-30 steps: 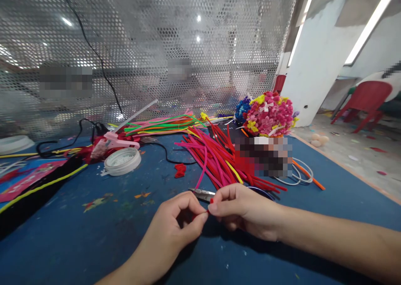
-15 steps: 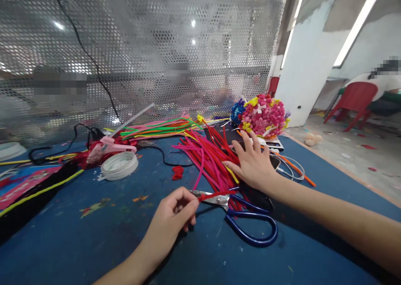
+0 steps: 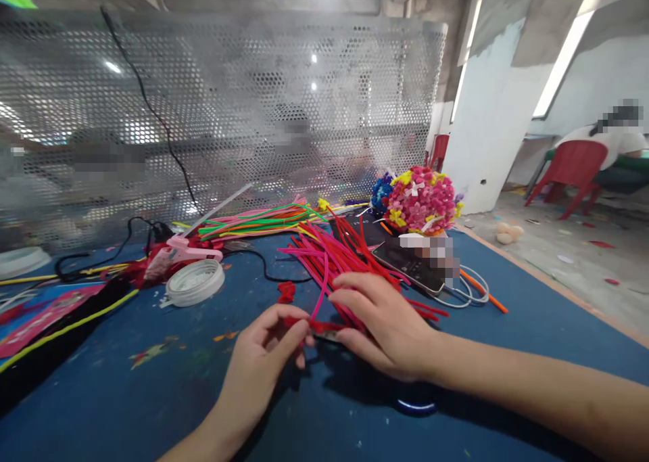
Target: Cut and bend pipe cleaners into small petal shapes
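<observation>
My left hand [image 3: 271, 354] pinches a short red pipe cleaner [image 3: 324, 326] between thumb and fingertips. My right hand [image 3: 388, 330] hovers at the other end of that piece, fingers stretched and thumb apart, holding nothing I can see. Beneath it lie the scissors, mostly hidden, with part of a dark blue handle [image 3: 416, 406] showing. Behind both hands is a loose bundle of red and magenta pipe cleaners [image 3: 324, 259]. A small folded red piece [image 3: 286, 292] rests on the table just beyond my left hand.
A pink glue gun [image 3: 195, 249] and a white round lid [image 3: 195, 283] are at left. Green, pink and orange pipe cleaners [image 3: 253, 220] lie along the perforated metal screen [image 3: 228, 124]. At right are a phone [image 3: 405, 262], a white cable [image 3: 474, 303] and a pink flower ball [image 3: 423, 201].
My right hand has come left and nearer from above the bundle, now covering most of the scissors. My left hand keeps its pinch on the red pipe cleaner. The phone is now uncovered.
</observation>
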{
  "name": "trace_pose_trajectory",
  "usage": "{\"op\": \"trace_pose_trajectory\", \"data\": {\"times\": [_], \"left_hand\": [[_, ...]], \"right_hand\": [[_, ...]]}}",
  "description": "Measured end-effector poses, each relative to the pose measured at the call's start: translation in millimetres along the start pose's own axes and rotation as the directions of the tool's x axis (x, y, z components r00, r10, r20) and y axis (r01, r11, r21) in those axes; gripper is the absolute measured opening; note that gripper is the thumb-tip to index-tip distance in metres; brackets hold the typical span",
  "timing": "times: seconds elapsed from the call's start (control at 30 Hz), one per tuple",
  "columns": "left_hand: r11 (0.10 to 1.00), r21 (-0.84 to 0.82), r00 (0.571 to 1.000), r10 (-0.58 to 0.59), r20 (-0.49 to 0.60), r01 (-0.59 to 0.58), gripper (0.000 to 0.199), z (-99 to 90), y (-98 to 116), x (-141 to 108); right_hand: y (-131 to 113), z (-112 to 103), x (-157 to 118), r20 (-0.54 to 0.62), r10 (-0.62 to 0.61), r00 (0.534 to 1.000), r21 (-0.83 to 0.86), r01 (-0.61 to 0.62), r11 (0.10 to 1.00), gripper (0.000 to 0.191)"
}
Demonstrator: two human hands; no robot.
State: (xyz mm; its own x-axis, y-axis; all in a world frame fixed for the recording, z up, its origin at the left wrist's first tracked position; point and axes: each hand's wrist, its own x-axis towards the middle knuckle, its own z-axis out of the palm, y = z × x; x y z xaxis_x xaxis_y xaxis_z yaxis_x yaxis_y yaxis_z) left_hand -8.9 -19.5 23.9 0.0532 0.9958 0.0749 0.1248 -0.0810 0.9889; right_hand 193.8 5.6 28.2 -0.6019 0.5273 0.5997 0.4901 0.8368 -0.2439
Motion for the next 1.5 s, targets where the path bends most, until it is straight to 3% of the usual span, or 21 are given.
{"op": "trace_pose_trajectory", "data": {"times": [0.1, 0.2, 0.27, 0.33, 0.4, 0.57, 0.73, 0.87, 1.03, 1.2, 1.33, 1.5], "left_hand": [[0.975, -0.218, 0.998, 0.022, -0.054, -0.034, 0.020, 4.5, 12, 5], [0.897, -0.438, 0.998, -0.052, 0.023, 0.057, 0.022, 16.7, 21, 16], [0.851, -0.502, 0.987, -0.110, 0.119, 0.155, 0.027, 27.3, 20, 26], [0.833, -0.510, 0.975, -0.147, 0.169, 0.214, 0.032, 37.9, 13, 39], [0.850, -0.480, 0.974, -0.152, 0.167, 0.215, 0.031, 46.6, 4, 51], [0.937, -0.310, 0.978, -0.108, 0.181, 0.161, 0.025, 50.6, -13, 69], [0.950, -0.242, 0.970, -0.153, 0.188, 0.197, 0.026, 42.9, -14, 68], [0.962, -0.180, 0.964, -0.171, 0.203, 0.208, 0.024, 43.1, -13, 65], [0.978, -0.121, 0.954, -0.135, 0.268, 0.172, 0.018, 43.1, -16, 65], [0.960, -0.194, 0.947, -0.139, 0.288, 0.200, 0.018, 42.9, -18, 66], [0.951, -0.228, 0.957, -0.148, 0.250, 0.207, 0.021, 43.9, -16, 66], [0.958, -0.198, 0.956, -0.157, 0.250, 0.209, 0.026, 42.9, -14, 65]], "right_hand": [[-9, 1, -1, 0.198, -0.033, 0.980, 0.347, -0.039, 0.937, 0.022], [-7, 4, 1, 0.231, 0.047, 0.972, 0.568, -0.174, 0.805, 0.018], [-1, 9, 3, 0.230, 0.229, 0.946, 0.732, -0.323, 0.600, 0.014], [9, 15, 5, 0.230, 0.426, 0.875, 0.842, -0.398, 0.365, 0.017], [19, 21, 7, 0.210, 0.547, 0.810, 0.880, -0.400, 0.254, 0.022], [36, 29, 10, 0.243, 0.609, 0.755, 0.879, -0.436, 0.190, 0.031], [36, 28, 9, 0.335, 0.595, 0.731, 0.873, -0.478, 0.095, 0.032], [36, 25, 8, 0.370, 0.591, 0.716, 0.859, -0.506, 0.075, 0.031], [37, 23, 8, 0.367, 0.585, 0.723, 0.855, -0.510, 0.094, 0.031], [38, 25, 6, 0.389, 0.534, 0.751, 0.868, -0.493, 0.061, 0.029], [37, 26, 6, 0.405, 0.523, 0.750, 0.849, -0.520, 0.089, 0.023], [36, 23, 5, 0.377, 0.512, 0.772, 0.817, -0.538, 0.208, 0.013]]}}
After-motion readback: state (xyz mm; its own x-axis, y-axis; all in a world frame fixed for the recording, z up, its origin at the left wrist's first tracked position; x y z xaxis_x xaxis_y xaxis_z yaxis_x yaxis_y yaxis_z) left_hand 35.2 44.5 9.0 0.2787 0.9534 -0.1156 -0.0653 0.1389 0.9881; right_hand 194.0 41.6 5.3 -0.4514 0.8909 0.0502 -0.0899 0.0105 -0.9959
